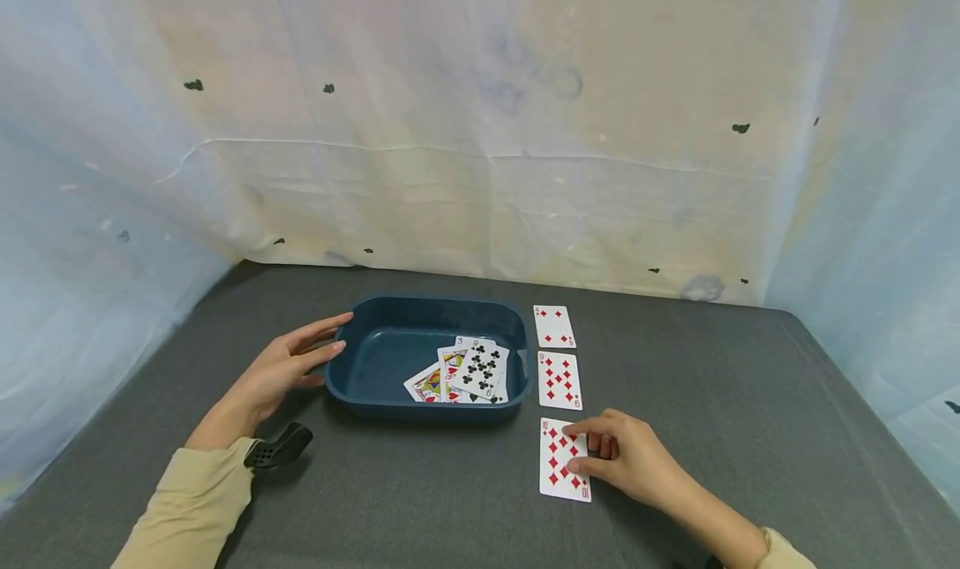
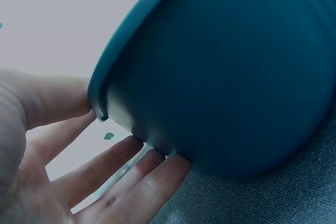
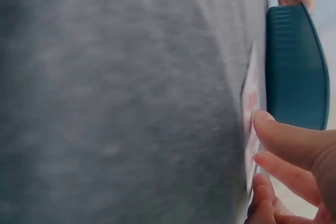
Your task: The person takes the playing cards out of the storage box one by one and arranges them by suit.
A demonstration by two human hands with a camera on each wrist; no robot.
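Observation:
With fingertips spread, my left hand (image 1: 281, 369) touches the left end of a dark blue plastic tray (image 1: 420, 412). In the left wrist view, its fingers lie fairly straight against the outer wall (image 2: 226, 103), the thumb side at the rim. Several playing cards, including a club card (image 1: 481, 367), lie overlapped inside the tray. My right hand (image 1: 626, 461) rests thumb and index fingertips on the face of a ten of diamonds card (image 1: 555, 469), which lies on the table; its other fingers are bent. Beyond are a nine of diamonds (image 1: 559, 392) and a four of diamonds (image 1: 553, 327).
The table (image 1: 420, 502) has a dark grey cloth top. Pale, mottled sheeting (image 1: 487, 136) hangs behind it and along both sides. A black band (image 1: 279, 446) sits at my left wrist, by the beige sleeve (image 1: 197, 494).

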